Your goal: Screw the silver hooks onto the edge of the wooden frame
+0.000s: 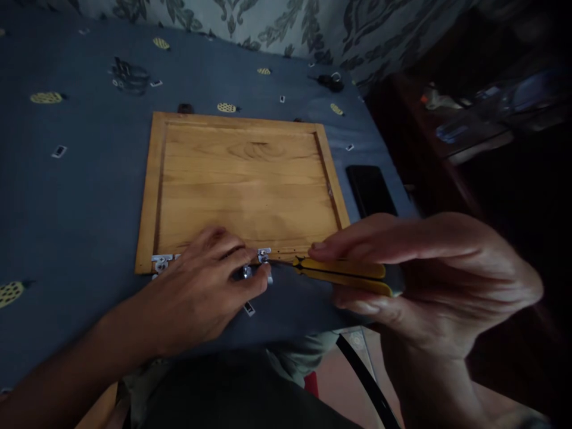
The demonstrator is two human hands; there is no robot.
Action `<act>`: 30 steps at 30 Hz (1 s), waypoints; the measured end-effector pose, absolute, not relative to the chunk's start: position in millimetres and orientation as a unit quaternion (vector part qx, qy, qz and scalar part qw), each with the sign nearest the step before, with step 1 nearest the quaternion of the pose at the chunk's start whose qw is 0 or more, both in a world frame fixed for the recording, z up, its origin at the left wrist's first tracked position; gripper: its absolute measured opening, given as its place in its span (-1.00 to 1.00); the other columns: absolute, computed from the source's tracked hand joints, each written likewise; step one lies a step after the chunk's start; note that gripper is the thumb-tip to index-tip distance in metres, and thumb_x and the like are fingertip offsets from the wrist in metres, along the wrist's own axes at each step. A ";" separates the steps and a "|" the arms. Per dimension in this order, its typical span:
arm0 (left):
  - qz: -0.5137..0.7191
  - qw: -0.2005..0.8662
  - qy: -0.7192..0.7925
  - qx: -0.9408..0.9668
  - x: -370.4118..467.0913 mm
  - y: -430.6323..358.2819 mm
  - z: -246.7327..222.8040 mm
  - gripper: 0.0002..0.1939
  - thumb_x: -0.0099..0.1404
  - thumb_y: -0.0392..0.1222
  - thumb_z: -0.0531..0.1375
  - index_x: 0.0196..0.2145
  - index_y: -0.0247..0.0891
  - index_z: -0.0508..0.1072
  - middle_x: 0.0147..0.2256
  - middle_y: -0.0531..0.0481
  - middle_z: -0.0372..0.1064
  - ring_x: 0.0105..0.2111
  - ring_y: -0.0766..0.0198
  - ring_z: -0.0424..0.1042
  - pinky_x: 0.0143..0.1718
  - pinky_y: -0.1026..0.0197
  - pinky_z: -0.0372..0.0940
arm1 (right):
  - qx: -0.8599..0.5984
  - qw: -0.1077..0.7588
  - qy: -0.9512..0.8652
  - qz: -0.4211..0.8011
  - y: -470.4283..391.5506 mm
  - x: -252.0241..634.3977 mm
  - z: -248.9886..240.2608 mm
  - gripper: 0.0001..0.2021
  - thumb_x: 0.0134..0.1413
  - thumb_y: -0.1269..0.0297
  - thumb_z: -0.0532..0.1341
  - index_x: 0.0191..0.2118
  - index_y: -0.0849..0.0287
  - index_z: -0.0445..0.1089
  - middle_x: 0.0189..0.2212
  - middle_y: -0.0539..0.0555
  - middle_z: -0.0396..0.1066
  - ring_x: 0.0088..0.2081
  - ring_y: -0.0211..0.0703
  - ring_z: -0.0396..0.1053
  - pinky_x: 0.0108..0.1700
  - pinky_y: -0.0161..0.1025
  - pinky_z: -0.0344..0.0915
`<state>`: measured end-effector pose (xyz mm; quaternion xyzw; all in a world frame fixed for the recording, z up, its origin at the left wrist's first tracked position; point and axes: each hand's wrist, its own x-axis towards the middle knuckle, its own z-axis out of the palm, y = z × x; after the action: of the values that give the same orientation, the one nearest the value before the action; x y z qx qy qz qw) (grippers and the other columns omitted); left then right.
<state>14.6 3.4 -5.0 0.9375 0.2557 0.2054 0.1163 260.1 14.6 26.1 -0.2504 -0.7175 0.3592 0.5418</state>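
A wooden panel [245, 185] with a raised frame lies flat on a blue patterned cloth. Along its near edge sit a small metal hinge [264, 255] and, further left, a second metal hinge [161, 262]. My left hand [210, 283] rests over that edge, its thumb and forefinger closed around the nearer hinge and hiding part of it. Between the thumb and fingers of my right hand [429, 274] is a screwdriver [344, 274] with a yellow and black handle. Its thin shaft points left, and the tip reaches the hinge beside my left fingertips.
A black phone [370, 190] lies right of the panel. Behind it are keys [329, 81] on a ring, and a dark blurred item [129, 77] lies at the back left. A patterned curtain [286, 27] hangs along the back. Cluttered dark furniture [447, 131] stands at the right.
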 end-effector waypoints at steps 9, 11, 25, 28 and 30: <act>0.209 0.116 0.254 0.937 14.7 4.0 -3.1 -0.75 0.47 -0.38 0.11 0.03 -0.33 0.50 -0.05 -0.21 0.54 -0.06 0.01 0.46 0.04 -0.17 0.40 | -0.288 0.535 -0.706 0.365 6.5 254.7 32.5 -0.65 0.10 0.47 0.46 0.02 0.08 0.62 -0.19 0.01 0.68 -0.26 -0.17 0.62 -0.21 -0.22 0.64; 0.205 0.115 0.255 0.938 14.2 3.8 -3.6 -0.74 0.47 -0.38 0.10 0.03 -0.33 0.50 -0.05 -0.22 0.53 -0.06 0.01 0.46 0.05 -0.16 0.40 | -0.287 0.534 -0.702 0.373 5.2 256.4 32.4 -0.64 0.04 0.50 0.49 -0.02 0.09 0.63 -0.24 0.01 0.68 -0.25 -0.16 0.62 -0.23 -0.25 0.62; 0.201 0.118 0.259 0.937 14.6 2.9 -4.4 -0.73 0.47 -0.38 0.12 0.06 -0.34 0.50 -0.03 -0.23 0.52 -0.04 -0.02 0.44 0.06 -0.20 0.37 | -0.268 0.517 -0.735 0.349 12.6 257.0 31.2 -0.63 0.08 0.38 0.49 0.03 0.03 0.63 -0.21 0.04 0.69 -0.26 -0.06 0.64 -0.28 -0.13 0.63; 0.206 0.118 0.257 0.937 14.3 3.1 -4.3 -0.75 0.48 -0.37 0.11 0.04 -0.34 0.50 -0.05 -0.23 0.53 -0.05 -0.02 0.45 0.04 -0.19 0.38 | -0.310 0.501 -0.712 0.381 7.5 257.8 32.4 -0.68 0.15 0.30 0.46 0.02 -0.09 0.63 -0.21 0.00 0.69 -0.25 -0.06 0.65 -0.24 -0.13 0.64; 0.207 0.116 0.256 0.937 14.4 3.3 -3.6 -0.75 0.48 -0.38 0.11 0.04 -0.35 0.50 -0.05 -0.23 0.53 -0.06 -0.02 0.45 0.02 -0.18 0.39 | -0.336 0.496 -0.703 0.384 3.6 257.4 34.3 -0.70 0.16 0.29 0.45 0.00 -0.17 0.63 -0.23 -0.03 0.69 -0.29 -0.05 0.65 -0.29 -0.12 0.64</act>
<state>14.4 3.3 -3.6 0.9370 0.2565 0.2069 0.1160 257.4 3.6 34.3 -0.3362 -0.7028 0.3840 0.4955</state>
